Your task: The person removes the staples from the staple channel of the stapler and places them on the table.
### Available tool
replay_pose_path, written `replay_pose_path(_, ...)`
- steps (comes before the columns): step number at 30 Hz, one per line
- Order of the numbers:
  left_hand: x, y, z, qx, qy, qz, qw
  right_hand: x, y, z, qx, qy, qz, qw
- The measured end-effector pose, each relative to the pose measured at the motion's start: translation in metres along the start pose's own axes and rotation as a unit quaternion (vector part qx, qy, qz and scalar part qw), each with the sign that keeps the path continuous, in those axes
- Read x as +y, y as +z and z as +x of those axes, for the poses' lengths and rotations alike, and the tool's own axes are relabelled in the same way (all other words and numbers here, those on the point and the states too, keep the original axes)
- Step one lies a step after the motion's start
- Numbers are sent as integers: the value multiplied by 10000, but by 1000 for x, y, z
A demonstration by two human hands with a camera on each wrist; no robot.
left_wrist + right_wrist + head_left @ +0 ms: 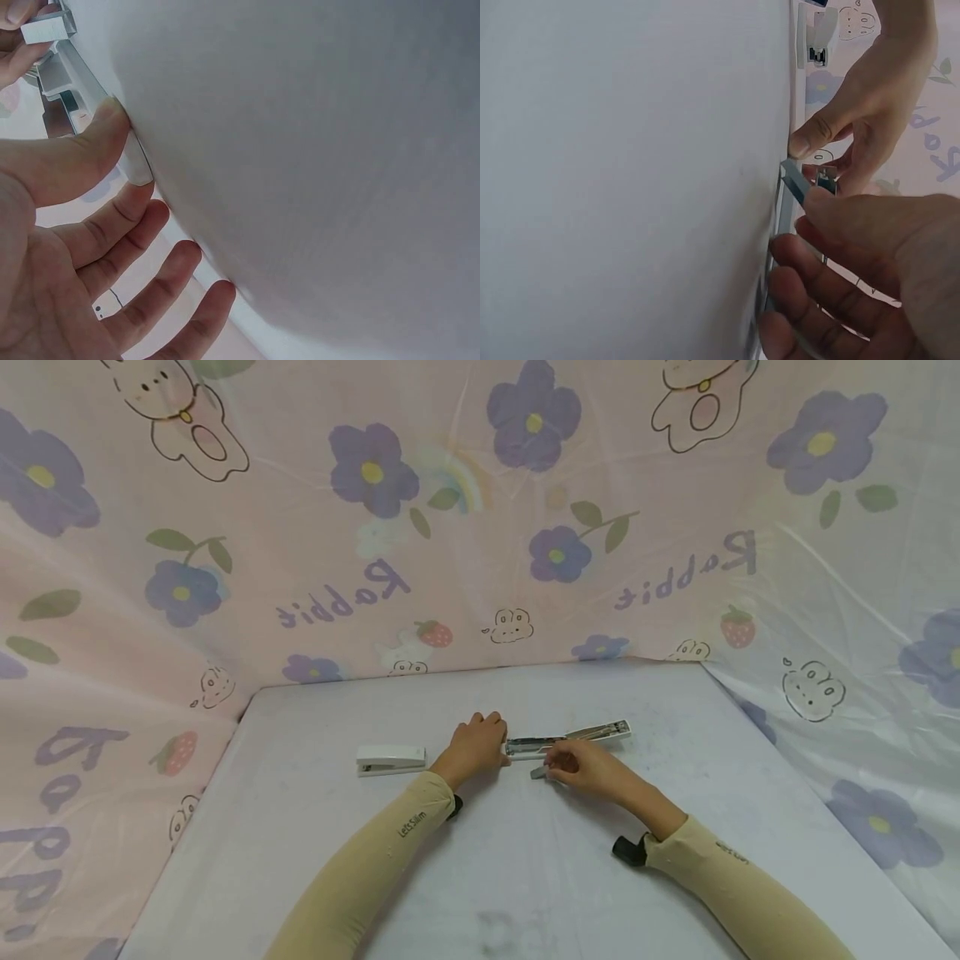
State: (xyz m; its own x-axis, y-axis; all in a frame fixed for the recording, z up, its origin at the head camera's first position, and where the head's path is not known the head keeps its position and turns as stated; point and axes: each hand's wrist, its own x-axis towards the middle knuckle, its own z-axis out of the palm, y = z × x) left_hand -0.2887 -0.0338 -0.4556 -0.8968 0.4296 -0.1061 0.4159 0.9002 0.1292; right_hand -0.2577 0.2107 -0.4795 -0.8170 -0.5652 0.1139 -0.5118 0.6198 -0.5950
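Observation:
An opened white stapler lies on the table, its long metal channel exposed and its parts spread to the right. My left hand is at its left end; in the left wrist view the thumb and index finger pinch the white base, the other fingers spread loosely. Between thumb and fingers of my right hand is a short grey strip of staples, held just in front of the stapler, close to the tabletop. The right hand's fingers partly hide the channel.
A second white stapler, closed, stands on the table left of my left hand. The white-covered table ends at a hanging cloth printed with flowers and rabbits, which surrounds it at the back and sides.

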Motion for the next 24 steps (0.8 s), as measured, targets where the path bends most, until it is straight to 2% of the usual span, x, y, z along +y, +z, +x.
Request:
replay_pose_path(15,1,-2,0,-54,-15,102,9999,-1,-4,0,-138,194,-391,9990)
replay_pose_path(24,-3,0,-1,-72,-52,-126,9999,-1,-2,0,-157,197,-371,9990)
